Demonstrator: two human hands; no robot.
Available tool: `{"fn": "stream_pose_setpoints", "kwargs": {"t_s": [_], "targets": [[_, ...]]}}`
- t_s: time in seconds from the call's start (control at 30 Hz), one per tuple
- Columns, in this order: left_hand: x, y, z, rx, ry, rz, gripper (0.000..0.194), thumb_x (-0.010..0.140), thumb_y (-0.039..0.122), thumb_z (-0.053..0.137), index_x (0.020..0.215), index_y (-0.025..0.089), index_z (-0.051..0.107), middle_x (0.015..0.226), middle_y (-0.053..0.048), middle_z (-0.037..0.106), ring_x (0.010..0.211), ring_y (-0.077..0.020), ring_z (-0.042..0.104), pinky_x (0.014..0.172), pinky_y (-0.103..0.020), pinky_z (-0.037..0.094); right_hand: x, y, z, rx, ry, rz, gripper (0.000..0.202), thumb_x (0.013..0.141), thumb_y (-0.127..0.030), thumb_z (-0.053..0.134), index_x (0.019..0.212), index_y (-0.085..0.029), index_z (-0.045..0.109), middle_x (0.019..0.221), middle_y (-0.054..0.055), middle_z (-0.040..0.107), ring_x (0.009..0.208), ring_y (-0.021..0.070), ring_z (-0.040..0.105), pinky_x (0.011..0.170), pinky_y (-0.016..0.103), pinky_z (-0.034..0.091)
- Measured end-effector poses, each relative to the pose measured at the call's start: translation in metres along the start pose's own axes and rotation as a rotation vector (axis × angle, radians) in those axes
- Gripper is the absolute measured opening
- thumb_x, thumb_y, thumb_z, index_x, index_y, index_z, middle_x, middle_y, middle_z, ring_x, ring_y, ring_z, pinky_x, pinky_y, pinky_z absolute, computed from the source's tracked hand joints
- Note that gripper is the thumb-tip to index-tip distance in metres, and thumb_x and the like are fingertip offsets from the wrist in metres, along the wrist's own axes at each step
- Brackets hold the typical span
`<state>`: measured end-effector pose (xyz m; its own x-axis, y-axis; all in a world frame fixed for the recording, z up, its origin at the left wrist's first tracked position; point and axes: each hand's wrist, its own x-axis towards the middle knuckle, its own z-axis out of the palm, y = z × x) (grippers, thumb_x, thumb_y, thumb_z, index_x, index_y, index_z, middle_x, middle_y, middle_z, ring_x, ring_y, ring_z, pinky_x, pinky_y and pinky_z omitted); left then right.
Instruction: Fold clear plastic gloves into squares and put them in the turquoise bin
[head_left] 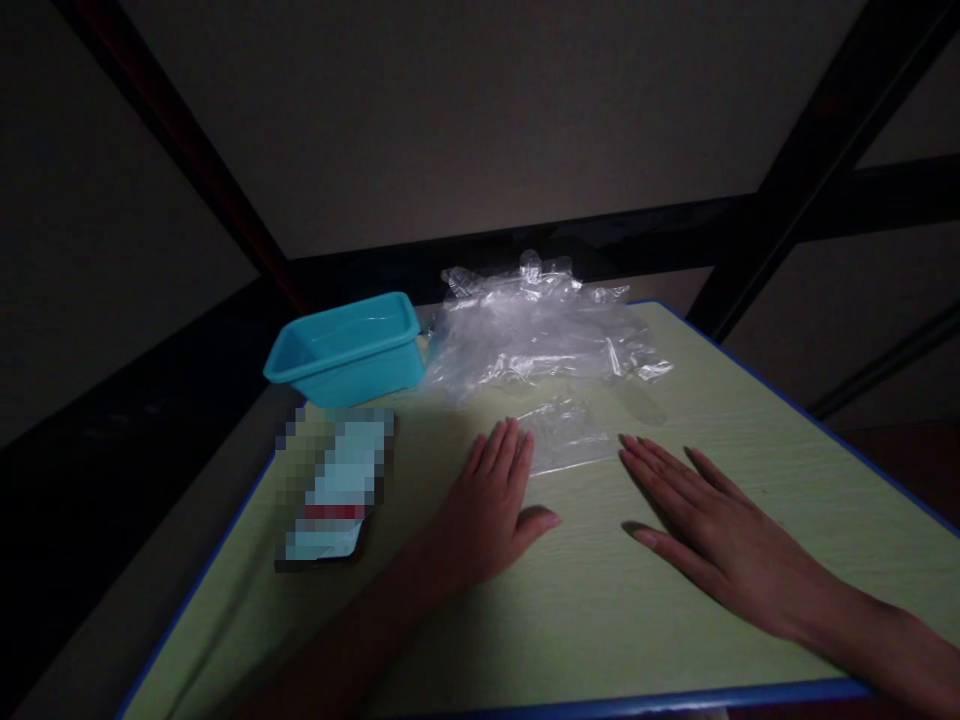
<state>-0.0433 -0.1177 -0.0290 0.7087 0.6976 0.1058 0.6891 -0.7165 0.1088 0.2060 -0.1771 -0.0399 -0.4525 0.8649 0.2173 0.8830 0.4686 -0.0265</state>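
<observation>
A small clear plastic sheet or bag [568, 437] lies flat on the table between my hands. My left hand [491, 510] rests palm down at its left edge, fingers stretched out, thumb apart. On the right, my right hand [712, 535] lies palm down with its fingers extended, the tips close to the sheet's right end. Neither hand grips anything. Behind the sheet spreads a crumpled heap of clear plastic [532, 325], some of it shaped like glove fingers.
A turquoise plastic basket [360, 375] stands at the back left. In front of it a phone-like device [341, 490] lies blurred by pixels. The pale green table [570, 620] has a blue edge. A wall with dark beams rises behind it.
</observation>
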Motion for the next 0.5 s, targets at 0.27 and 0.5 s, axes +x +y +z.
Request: {"fn": "stream_pose_setpoints", "kwargs": {"t_s": [0.27, 0.5], "targets": [[-0.006, 0.0, -0.002, -0.059, 0.032, -0.031, 0.058, 0.088, 0.045, 0.041, 0.133, 0.008, 0.036, 0.142, -0.019, 0.036, 0.133, -0.0299, 0.029, 0.107, -0.053, 0.023, 0.017, 0.002, -0.011, -0.079, 0.139, -0.124, 0.045, 0.091, -0.039, 0.041, 0.123, -0.01, 0.051, 0.134, 0.018, 0.048, 0.121, 0.0304, 0.047, 0.092, 0.051, 0.045], [-0.006, 0.001, -0.001, -0.109, 0.164, -0.05, 0.053, 0.085, 0.037, 0.047, 0.128, 0.007, 0.041, 0.129, -0.018, 0.051, 0.124, -0.0318, 0.039, 0.106, -0.057, 0.02, 0.077, -0.016, -0.027, -0.072, 0.252, -0.543, 0.019, 0.09, -0.018, 0.047, 0.081, -0.014, 0.063, 0.08, 0.005, 0.067, 0.073, 0.0184, 0.06, 0.065, 0.032, 0.049]]}}
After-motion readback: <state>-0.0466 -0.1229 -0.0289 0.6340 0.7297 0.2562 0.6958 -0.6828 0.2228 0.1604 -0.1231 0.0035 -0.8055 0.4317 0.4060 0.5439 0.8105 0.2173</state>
